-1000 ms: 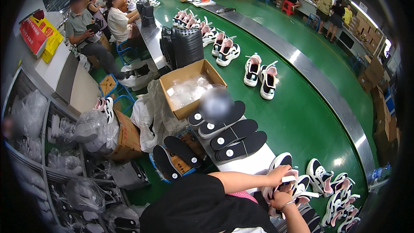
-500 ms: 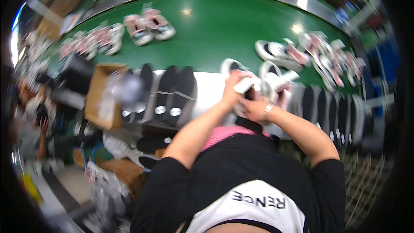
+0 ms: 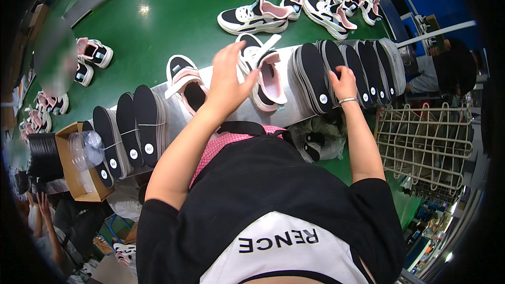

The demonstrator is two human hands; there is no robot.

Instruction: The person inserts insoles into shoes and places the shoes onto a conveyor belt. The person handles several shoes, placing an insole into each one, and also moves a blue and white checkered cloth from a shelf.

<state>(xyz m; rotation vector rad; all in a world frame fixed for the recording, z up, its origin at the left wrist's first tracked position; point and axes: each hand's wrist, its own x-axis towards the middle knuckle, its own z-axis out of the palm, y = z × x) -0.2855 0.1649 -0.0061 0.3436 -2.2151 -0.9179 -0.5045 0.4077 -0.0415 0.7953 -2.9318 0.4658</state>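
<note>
My left hand [image 3: 231, 79] is raised with thumb and fingers apart, beside a black-and-white sneaker [image 3: 269, 87] with a pink lining. That shoe stands on the light bench top, toe away from me, its white tongue or strap sticking up. Left of my left hand lies a matching sneaker [image 3: 178, 68], partly hidden by the hand and forearm. My right hand [image 3: 344, 84], with a band on the wrist, reaches to a stack of black insoles [image 3: 332, 58]. Its thumb and fingers are bent but apart at the insole's edge; the insole still lies in the stack.
More insole stacks [image 3: 310, 76] line the bench at right, with tied bundles [image 3: 126, 129] at left. A cardboard box [image 3: 84, 192] holds clear plastic. Sneakers [image 3: 252, 18] stand on the green surface [image 3: 173, 16] beyond. A wire rack [image 3: 421, 147] is at right; another person's hand [image 3: 44, 208] shows far left.
Both hands have come off the sneaker they were handling. My right hand has moved right to the insoles; my left stays beside the shoe. The view has turned to the right.
</note>
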